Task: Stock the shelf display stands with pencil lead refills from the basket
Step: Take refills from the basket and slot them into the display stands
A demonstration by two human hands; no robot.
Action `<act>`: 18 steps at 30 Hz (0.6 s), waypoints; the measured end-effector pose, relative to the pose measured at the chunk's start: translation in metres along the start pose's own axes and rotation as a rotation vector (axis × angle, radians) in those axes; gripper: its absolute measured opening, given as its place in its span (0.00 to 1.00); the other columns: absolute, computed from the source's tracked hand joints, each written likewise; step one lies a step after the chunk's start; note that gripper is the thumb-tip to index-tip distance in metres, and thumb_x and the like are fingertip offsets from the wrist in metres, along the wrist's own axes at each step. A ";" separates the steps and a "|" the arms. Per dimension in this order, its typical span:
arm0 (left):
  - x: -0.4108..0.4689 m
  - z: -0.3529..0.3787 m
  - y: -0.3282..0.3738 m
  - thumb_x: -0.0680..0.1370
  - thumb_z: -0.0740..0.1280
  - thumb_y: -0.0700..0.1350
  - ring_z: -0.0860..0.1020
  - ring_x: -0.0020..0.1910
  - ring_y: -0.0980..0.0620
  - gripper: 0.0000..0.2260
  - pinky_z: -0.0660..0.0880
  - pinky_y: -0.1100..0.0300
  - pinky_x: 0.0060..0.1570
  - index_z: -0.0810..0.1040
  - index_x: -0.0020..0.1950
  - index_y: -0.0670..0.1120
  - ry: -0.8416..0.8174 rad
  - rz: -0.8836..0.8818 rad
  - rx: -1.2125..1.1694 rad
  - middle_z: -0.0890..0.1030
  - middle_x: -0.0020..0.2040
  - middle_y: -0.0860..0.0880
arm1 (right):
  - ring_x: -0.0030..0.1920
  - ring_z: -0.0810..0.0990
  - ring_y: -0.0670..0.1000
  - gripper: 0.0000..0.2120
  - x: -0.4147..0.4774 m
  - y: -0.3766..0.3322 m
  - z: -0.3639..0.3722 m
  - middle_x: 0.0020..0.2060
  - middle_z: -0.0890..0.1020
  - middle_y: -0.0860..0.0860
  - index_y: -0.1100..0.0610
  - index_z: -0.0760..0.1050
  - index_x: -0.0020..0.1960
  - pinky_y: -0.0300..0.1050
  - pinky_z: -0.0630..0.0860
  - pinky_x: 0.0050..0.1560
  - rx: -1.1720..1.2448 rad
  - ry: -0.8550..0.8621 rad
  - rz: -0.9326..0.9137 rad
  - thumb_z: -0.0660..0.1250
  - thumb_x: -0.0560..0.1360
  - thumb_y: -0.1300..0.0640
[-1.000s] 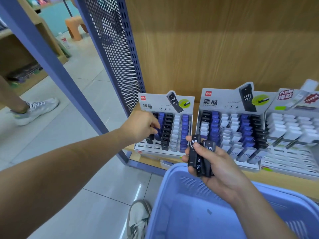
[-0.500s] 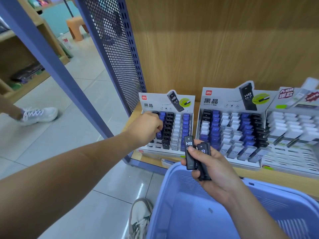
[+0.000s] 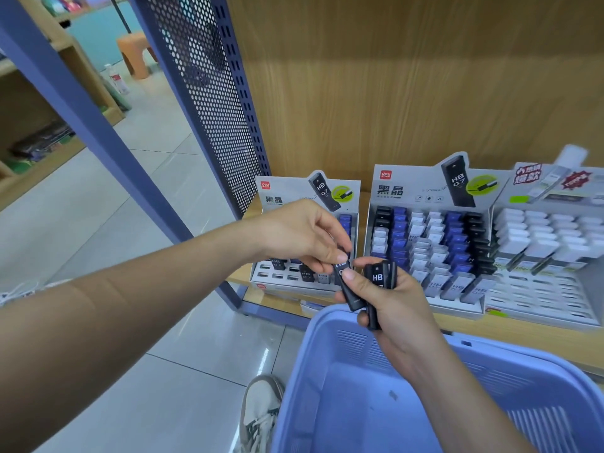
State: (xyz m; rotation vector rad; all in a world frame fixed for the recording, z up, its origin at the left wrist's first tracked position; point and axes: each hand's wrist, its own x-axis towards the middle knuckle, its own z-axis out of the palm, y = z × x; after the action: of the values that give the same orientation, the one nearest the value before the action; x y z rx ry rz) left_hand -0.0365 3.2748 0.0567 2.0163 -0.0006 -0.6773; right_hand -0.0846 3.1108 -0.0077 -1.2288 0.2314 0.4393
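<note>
My right hand [image 3: 397, 308] holds a few black HB lead refill cases [image 3: 379, 282] above the blue basket [image 3: 327, 371]. My left hand [image 3: 304, 237] pinches the top of one black case [image 3: 348, 289] that my right thumb also presses. Behind my hands stands the left display stand [image 3: 284, 197], its front slots partly unfilled. A second stand [image 3: 421, 246] to its right holds black, blue and white cases. A third stand [image 3: 549, 250] at the far right holds white cases.
The stands sit on a low wooden shelf [image 3: 490, 328] with a wood back panel. A perforated blue metal side panel [image 3: 202, 103] and a slanted blue post [image 3: 98, 148] rise at the left. My shoe [image 3: 261, 416] is on the tiled floor beside the basket.
My left hand left the left stand and came back to my right hand, where it now pinches one black case. My right hand rose slightly.
</note>
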 end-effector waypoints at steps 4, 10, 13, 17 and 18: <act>-0.003 -0.011 0.002 0.70 0.73 0.35 0.82 0.33 0.53 0.08 0.80 0.63 0.37 0.81 0.49 0.38 0.111 0.018 -0.062 0.83 0.35 0.45 | 0.31 0.81 0.48 0.04 0.001 -0.003 0.000 0.35 0.85 0.52 0.55 0.78 0.50 0.37 0.66 0.23 0.013 -0.003 0.035 0.69 0.76 0.56; -0.018 -0.053 0.001 0.71 0.74 0.36 0.80 0.33 0.61 0.05 0.78 0.67 0.41 0.84 0.45 0.44 0.299 0.063 0.344 0.84 0.36 0.51 | 0.32 0.72 0.48 0.11 0.006 -0.001 -0.005 0.38 0.81 0.57 0.64 0.80 0.54 0.36 0.67 0.26 0.143 -0.121 0.149 0.62 0.77 0.70; -0.019 -0.055 -0.018 0.71 0.75 0.42 0.77 0.34 0.68 0.06 0.71 0.75 0.39 0.84 0.45 0.49 0.371 0.057 0.683 0.82 0.38 0.58 | 0.33 0.74 0.49 0.10 0.007 0.003 -0.006 0.35 0.76 0.56 0.65 0.80 0.56 0.38 0.74 0.31 0.176 -0.160 0.155 0.64 0.77 0.69; -0.015 -0.047 -0.048 0.73 0.73 0.45 0.77 0.41 0.61 0.08 0.72 0.67 0.44 0.83 0.51 0.49 0.376 0.063 0.865 0.83 0.45 0.54 | 0.38 0.80 0.51 0.09 0.007 0.005 -0.004 0.39 0.81 0.57 0.66 0.79 0.54 0.41 0.81 0.38 0.267 -0.150 0.144 0.64 0.77 0.69; -0.015 -0.046 -0.054 0.73 0.72 0.46 0.77 0.42 0.59 0.09 0.73 0.64 0.46 0.83 0.52 0.49 0.376 0.072 0.893 0.83 0.45 0.54 | 0.38 0.82 0.52 0.08 0.007 0.006 -0.004 0.40 0.82 0.57 0.66 0.80 0.54 0.42 0.81 0.38 0.268 -0.146 0.146 0.64 0.76 0.68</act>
State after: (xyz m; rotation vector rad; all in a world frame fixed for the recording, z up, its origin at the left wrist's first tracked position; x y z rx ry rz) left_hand -0.0427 3.3439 0.0375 2.9590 -0.1801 -0.2369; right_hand -0.0806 3.1101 -0.0166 -0.9161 0.2471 0.6021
